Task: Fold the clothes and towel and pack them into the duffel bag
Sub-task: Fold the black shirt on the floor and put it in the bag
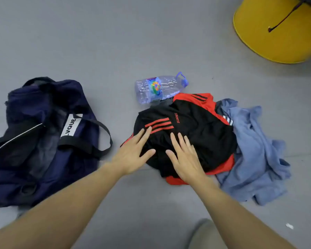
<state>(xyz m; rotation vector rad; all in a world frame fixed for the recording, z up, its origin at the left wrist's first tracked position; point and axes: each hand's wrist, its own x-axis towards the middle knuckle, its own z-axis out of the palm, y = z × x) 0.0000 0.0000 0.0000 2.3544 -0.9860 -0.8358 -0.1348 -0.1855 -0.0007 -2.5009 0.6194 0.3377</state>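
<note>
While both hands press flat on the black-and-red sports garment [196,126], nothing looks folded or packed yet.
The left hand [133,154] and right hand [185,159] rest side by side on its near edge, fingers straight and spread, gripping nothing. The garment lies bunched on the grey floor [97,51], overlapping the crumpled blue towel [255,150] on its right and touching the water bottle [158,88] behind it. The navy duffel bag [43,141] sits apart on the left, slumped. The slick fabric could slide or fold crookedly if creased while bunched (more red cloth shows underneath), lifting it may drag the towel along, and the sagging bag mouth may snag anything pushed in.
</note>
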